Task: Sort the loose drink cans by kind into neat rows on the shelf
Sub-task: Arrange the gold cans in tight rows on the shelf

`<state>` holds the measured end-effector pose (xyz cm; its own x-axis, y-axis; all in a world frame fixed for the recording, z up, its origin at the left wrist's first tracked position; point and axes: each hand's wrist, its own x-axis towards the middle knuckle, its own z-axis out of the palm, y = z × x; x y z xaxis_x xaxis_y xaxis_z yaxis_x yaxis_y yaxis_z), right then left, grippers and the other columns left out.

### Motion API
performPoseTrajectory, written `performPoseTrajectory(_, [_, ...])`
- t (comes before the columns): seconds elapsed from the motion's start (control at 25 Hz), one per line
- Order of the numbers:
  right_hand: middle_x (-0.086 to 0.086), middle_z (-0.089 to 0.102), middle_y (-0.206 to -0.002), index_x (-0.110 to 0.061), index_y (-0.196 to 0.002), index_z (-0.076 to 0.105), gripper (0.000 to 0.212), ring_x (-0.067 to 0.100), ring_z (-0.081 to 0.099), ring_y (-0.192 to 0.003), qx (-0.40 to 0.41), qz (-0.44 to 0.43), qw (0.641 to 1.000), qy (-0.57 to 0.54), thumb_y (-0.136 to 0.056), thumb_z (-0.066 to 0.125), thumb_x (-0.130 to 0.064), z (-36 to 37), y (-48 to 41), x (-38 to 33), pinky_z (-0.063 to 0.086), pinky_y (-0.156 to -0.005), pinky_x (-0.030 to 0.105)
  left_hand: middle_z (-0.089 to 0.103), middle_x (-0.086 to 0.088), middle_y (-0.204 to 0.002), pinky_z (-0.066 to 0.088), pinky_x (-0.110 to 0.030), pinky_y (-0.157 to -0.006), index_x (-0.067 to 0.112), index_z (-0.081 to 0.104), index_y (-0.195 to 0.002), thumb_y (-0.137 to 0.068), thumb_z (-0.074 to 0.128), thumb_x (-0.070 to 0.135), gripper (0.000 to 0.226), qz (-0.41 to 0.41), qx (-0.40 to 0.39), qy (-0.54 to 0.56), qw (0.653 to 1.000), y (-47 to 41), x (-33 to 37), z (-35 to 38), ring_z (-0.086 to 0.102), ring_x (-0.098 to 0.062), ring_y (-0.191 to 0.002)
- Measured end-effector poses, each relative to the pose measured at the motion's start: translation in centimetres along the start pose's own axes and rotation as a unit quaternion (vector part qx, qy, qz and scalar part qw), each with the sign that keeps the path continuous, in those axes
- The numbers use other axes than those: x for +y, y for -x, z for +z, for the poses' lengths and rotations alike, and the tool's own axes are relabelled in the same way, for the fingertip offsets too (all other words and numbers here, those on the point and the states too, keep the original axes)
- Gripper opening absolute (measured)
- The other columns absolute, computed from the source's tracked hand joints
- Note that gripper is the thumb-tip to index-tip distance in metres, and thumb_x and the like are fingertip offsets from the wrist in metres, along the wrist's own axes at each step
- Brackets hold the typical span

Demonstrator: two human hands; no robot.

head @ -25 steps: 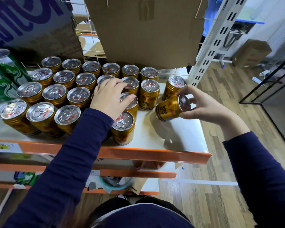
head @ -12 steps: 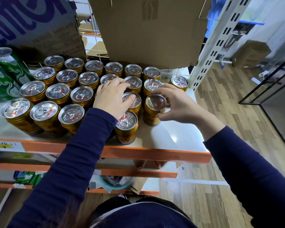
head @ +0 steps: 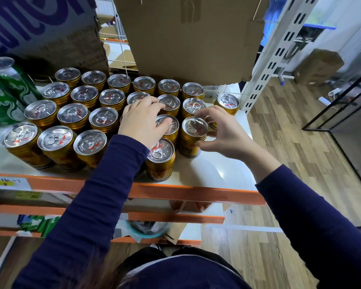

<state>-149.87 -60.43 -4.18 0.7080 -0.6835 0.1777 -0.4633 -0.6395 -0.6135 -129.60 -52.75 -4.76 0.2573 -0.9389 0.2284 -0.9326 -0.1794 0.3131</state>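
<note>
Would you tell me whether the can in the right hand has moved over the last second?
Yes. The held can in the right hand went left, from in front of the lone can to upright beside the rows.

1. The right hand's (head: 223, 132) fingers curl round a can (head: 193, 140) standing on the shelf (head: 217, 170), just right of the left hand (head: 142, 122).
2. The left fingers rest on can tops, and the rows (head: 75, 115) stretch off to their left.
3. A lone can (head: 227, 103) sits just behind the right fingers.
</note>
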Motion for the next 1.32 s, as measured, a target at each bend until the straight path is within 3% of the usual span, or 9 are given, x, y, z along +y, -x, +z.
performPoseTrajectory(0.16, [0.002, 0.052, -0.117, -0.012, -0.12, 0.054, 0.057, 0.011, 0.051, -0.102, -0.004, 0.001, 1.0, -0.029, -0.068, 0.08, -0.01, -0.1, 0.3, 0.2, 0.044, -0.083, 0.011, 0.047, -0.002, -0.141, 0.027, -0.048, -0.11, 0.018, 0.053, -0.134, -0.095, 0.051, 0.039, 0.044, -0.003, -0.005, -0.001, 1.0, 0.0, 0.1, -0.1, 0.041, -0.023, -0.131])
performPoseTrajectory(0.36, [-0.004, 0.053, -0.101, -0.014, -0.118, 0.056, 0.067, 0.009, 0.051, -0.089, 0.052, 0.062, 0.996, 0.041, -0.066, 0.084, -0.044, 1.1, 0.1, 0.3, 0.044, -0.076, 0.021, 0.047, -0.002, -0.141, 0.027, -0.047, -0.109, 0.019, 0.054, -0.133, -0.095, 0.051, 0.039, 0.044, -0.005, 0.0, -0.004, 1.0, 0.0, 0.2, -0.1, 0.041, -0.022, -0.131])
performPoseTrajectory(0.68, [-0.001, 0.061, -0.099, -0.013, -0.118, 0.064, 0.052, 0.013, 0.059, -0.088, -0.008, 0.031, 0.999, 0.005, -0.076, 0.078, -0.039, -1.1, -0.1, 0.7, 0.049, -0.079, 0.024, 0.044, -0.002, -0.144, 0.027, -0.046, -0.11, 0.018, 0.051, -0.135, -0.096, 0.05, 0.037, 0.045, -0.01, -0.011, -0.007, 1.0, 0.1, 0.6, -0.4, 0.039, -0.021, -0.133])
performPoseTrajectory(0.76, [-0.003, 0.063, -0.085, -0.013, -0.103, 0.071, 0.028, 0.016, 0.062, -0.078, 0.099, 0.027, 0.995, 0.004, -0.085, 0.07, -0.035, -2.9, -0.9, 1.6, 0.048, -0.069, 0.027, 0.037, -0.005, -0.149, 0.031, -0.045, -0.11, 0.015, 0.047, -0.139, -0.096, 0.052, 0.035, 0.048, -0.015, -0.006, -0.003, 1.0, 0.3, 0.9, -0.7, 0.037, -0.023, -0.135])
performPoseTrajectory(0.84, [0.001, 0.062, -0.088, -0.013, -0.104, 0.071, 0.023, 0.024, 0.061, -0.088, 0.177, 0.054, 0.98, 0.073, -0.088, 0.066, -0.029, -4.7, -2.4, 3.3, 0.042, -0.073, 0.027, 0.032, -0.007, -0.151, 0.038, -0.042, -0.106, 0.013, 0.043, -0.142, -0.096, 0.053, 0.033, 0.051, -0.019, 0.006, -0.002, 1.0, 0.9, 0.9, -1.1, 0.037, -0.026, -0.135])
performPoseTrajectory(0.92, [0.012, 0.062, -0.109, -0.014, -0.122, 0.064, 0.041, 0.03, 0.054, -0.108, 0.116, 0.101, 0.974, 0.168, -0.087, 0.065, -0.035, -5.5, -4.0, 4.8, 0.04, -0.085, 0.031, 0.036, -0.008, -0.149, 0.037, -0.042, -0.106, 0.012, 0.042, -0.142, -0.097, 0.05, 0.034, 0.051, -0.02, -0.003, -0.01, 1.0, 1.7, 0.9, -1.2, 0.038, -0.026, -0.135])
performPoseTrajectory(1.0, [0.016, 0.063, -0.117, -0.01, -0.128, 0.059, 0.053, 0.032, 0.054, -0.111, 0.052, 0.12, 0.974, 0.186, -0.086, 0.065, -0.042, -5.3, -4.8, 5.6, 0.041, -0.085, 0.033, 0.043, -0.009, -0.145, 0.036, -0.045, -0.108, 0.011, 0.045, -0.14, -0.098, 0.046, 0.036, 0.049, -0.018, -0.012, -0.012, 1.0, 2.7, 1.0, -1.1, 0.041, -0.027, -0.132])
performPoseTrajectory(1.16, [0.012, 0.061, -0.087, -0.007, -0.111, 0.066, 0.05, 0.028, 0.054, -0.083, 0.067, 0.104, 0.976, 0.178, -0.078, 0.073, -0.044, -4.8, -4.3, 5.2, 0.038, -0.066, 0.03, 0.05, -0.008, -0.138, 0.037, -0.045, -0.105, 0.01, 0.05, -0.136, -0.098, 0.047, 0.035, 0.046, -0.024, 0.002, 0.005, 1.0, 3.3, 1.0, -0.9, 0.046, -0.027, -0.126])
performPoseTrajectory(1.32, [0.013, 0.065, -0.085, -0.005, -0.094, 0.068, 0.043, 0.03, 0.058, -0.082, 0.063, 0.132, 0.976, 0.159, -0.069, 0.077, -0.039, -5.8, -1.7, 4.5, 0.044, -0.065, 0.034, 0.055, -0.009, -0.131, 0.039, -0.046, -0.102, 0.009, 0.055, -0.131, -0.096, 0.049, 0.034, 0.043, -0.018, 0.014, 0.009, 1.0, 3.3, 1.1, -0.7, 0.05, -0.027, -0.121])
